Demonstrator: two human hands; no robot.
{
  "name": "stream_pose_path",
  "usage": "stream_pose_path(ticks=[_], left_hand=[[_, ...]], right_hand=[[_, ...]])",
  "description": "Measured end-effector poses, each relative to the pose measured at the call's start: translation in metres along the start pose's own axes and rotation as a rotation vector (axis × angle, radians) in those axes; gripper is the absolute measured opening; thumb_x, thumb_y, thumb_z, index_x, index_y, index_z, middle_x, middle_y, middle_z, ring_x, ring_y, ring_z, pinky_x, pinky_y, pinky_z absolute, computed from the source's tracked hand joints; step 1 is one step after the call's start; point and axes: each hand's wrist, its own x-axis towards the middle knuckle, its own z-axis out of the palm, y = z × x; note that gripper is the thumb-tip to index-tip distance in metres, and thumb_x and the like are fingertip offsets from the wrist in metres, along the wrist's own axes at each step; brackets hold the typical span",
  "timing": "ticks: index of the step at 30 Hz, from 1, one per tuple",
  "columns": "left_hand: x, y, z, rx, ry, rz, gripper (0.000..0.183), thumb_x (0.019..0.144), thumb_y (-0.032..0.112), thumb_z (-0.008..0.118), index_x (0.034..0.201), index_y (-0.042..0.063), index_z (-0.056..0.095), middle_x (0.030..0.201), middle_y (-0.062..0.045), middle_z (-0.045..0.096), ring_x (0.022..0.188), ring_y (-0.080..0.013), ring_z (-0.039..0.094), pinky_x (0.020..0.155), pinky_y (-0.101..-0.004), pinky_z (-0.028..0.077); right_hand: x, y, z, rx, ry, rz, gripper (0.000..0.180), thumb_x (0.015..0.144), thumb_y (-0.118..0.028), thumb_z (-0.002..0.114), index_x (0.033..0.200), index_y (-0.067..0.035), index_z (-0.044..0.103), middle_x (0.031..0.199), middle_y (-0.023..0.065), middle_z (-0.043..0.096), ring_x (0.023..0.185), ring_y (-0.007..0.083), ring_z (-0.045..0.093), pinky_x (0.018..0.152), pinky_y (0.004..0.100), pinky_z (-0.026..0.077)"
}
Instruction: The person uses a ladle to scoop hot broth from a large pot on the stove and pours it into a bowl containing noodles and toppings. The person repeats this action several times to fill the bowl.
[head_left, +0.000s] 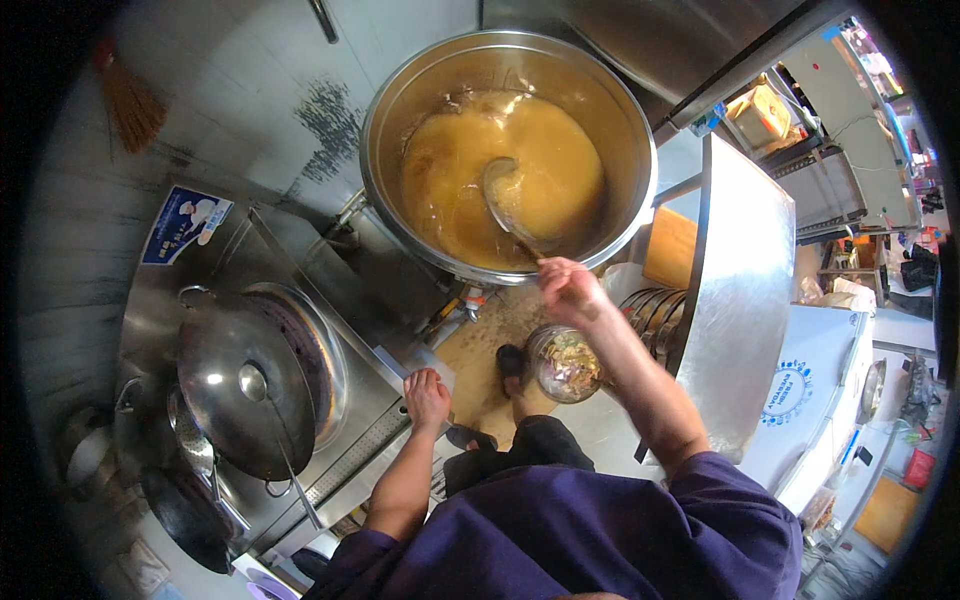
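A large round metal stockpot stands before me, holding cloudy yellow-brown liquid. My right hand is closed around the handle of a large metal ladle near the pot's front rim; the ladle's bowl is in the liquid, towards the pot's middle. My left hand rests on the edge of the steel stove counter, left of my legs, with no tool in it. On the floor below my right forearm sits a round container of mixed food scraps.
On the stove at left lie a wok with a small ladle in it, a perforated skimmer and a second dark wok. A steel table stands at right, beside a white chest freezer. A broom hangs upper left.
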Motion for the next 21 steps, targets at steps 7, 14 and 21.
stream_pose_path(ticks=[7, 14, 21], left_hand=[[0.003, 0.005, -0.005, 0.043, 0.001, -0.029, 0.009, 0.075, 0.012, 0.055, 0.082, 0.007, 0.058, 0.091, -0.009, 0.059, 0.095, -0.0269, 0.055, 0.09, -0.0405, 0.04], [0.003, 0.0, -0.002, -0.01, 0.012, -0.027, 0.011, 0.073, 0.011, 0.058, 0.083, 0.006, 0.057, 0.092, -0.01, 0.059, 0.094, -0.0278, 0.055, 0.09, -0.0416, 0.041], [-0.002, -0.008, -0.001, -0.01, -0.039, -0.034, 0.016, 0.072, 0.011, 0.059, 0.086, 0.005, 0.057, 0.093, -0.01, 0.058, 0.097, -0.028, 0.055, 0.092, -0.0413, 0.041]], right_hand=[[-0.05, -0.101, 0.024, -0.471, 0.4, -0.124, 0.024, 0.098, -0.015, 0.038, 0.084, -0.002, 0.052, 0.064, 0.0017, 0.055, 0.051, 0.0111, 0.055, 0.047, 0.0232, 0.05], [-0.036, -0.19, 0.023, -1.309, 0.64, -0.214, 0.02, 0.096, -0.015, 0.051, 0.089, 0.003, 0.059, 0.059, 0.0026, 0.053, 0.05, 0.0144, 0.053, 0.047, 0.0283, 0.047], [0.025, -0.18, 0.038, -1.523, 0.626, -0.257, 0.014, 0.091, -0.012, 0.06, 0.087, 0.001, 0.062, 0.059, 0.0037, 0.053, 0.051, 0.0153, 0.052, 0.05, 0.03, 0.046]])
